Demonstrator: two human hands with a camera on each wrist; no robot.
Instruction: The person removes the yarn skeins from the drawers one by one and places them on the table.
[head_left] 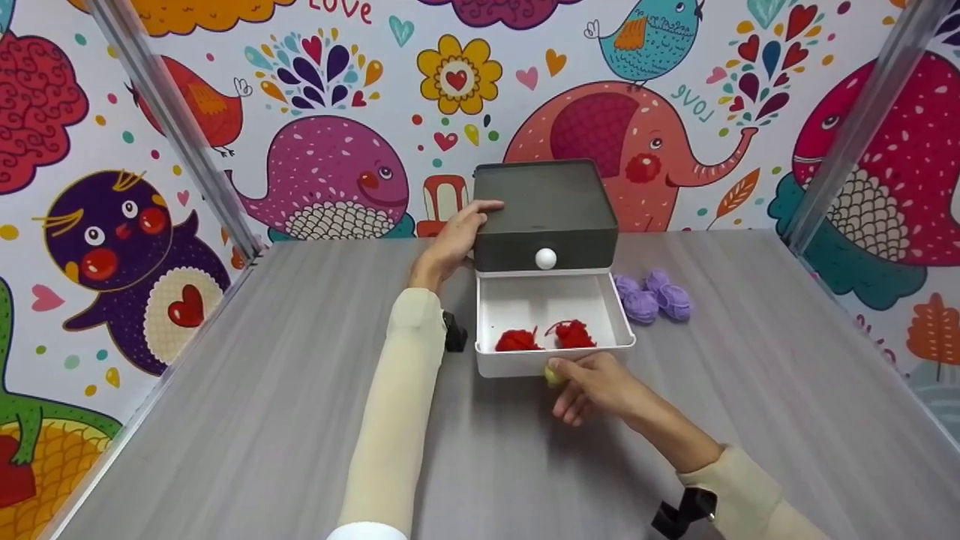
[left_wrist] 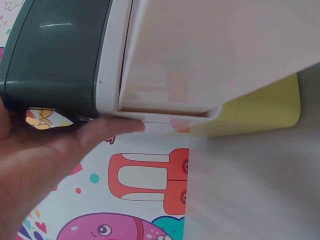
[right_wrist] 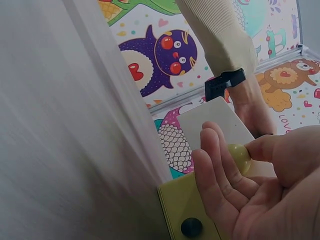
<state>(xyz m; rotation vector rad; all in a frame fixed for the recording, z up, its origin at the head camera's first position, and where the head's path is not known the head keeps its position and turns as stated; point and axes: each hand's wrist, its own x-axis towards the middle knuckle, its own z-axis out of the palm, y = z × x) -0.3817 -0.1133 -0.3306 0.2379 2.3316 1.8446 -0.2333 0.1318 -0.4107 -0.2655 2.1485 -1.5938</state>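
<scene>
A small drawer cabinet [head_left: 540, 195] with a dark grey top section and a white knob stands before me. Its white drawer [head_left: 556, 364] is pulled out, with two red yarn balls [head_left: 519, 340] inside, near the front. My right hand [head_left: 600, 386] pinches the drawer's yellow-green knob [right_wrist: 239, 158] between thumb and fingers, the other fingers loosely bent. My left hand [head_left: 454, 244] rests against the cabinet's left side, fingertips on the top edge. In the left wrist view its thumb [left_wrist: 112, 127] lies straight along the side.
Several purple yarn balls [head_left: 652, 296] lie on the table just right of the drawer. Beneath the white drawer is a yellow section [right_wrist: 187, 202] with a dark knob [right_wrist: 192, 227]. Printed wall panels [head_left: 337, 172] enclose the grey table [head_left: 300, 375] at the back and sides.
</scene>
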